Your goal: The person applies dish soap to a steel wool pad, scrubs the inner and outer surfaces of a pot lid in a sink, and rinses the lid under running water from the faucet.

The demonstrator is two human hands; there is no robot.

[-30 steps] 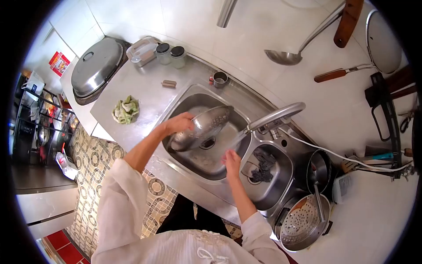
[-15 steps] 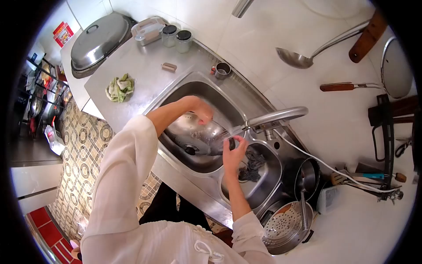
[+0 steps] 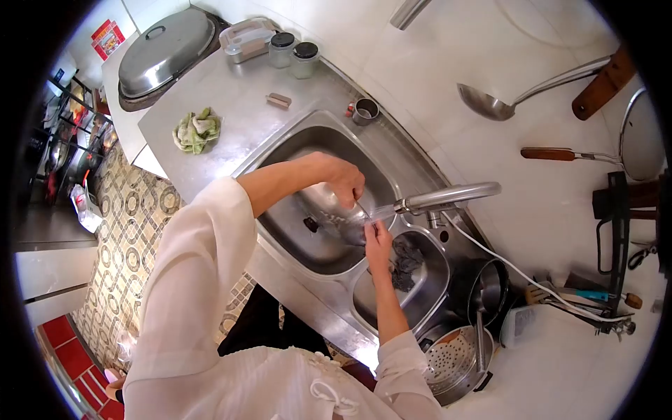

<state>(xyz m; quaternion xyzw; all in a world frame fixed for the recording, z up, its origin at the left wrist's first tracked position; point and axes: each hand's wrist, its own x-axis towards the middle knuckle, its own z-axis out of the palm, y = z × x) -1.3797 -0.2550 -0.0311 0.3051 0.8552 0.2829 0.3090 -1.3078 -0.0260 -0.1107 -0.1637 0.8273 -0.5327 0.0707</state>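
Note:
A shiny metal pot lid is tilted in the large sink basin, under water from the faucet. A black knob shows at its lower left. My left hand reaches over from the left, fingers curled down at the lid's upper edge. On the side near the faucet, my right hand pinches the rim. The hands partly hide the lid. A dark grey crumpled cloth lies in the small basin beside my right hand.
A metal cup stands behind the sink. Greenish leaves or a rag and a small block lie on the left counter, near two jars. Right of the sink are a dark pot and a colander.
My left hand has moved right, toward the faucet and the lid's edge. The lid has turned and tilted. My right hand has shifted slightly, and the whole view has moved a little.

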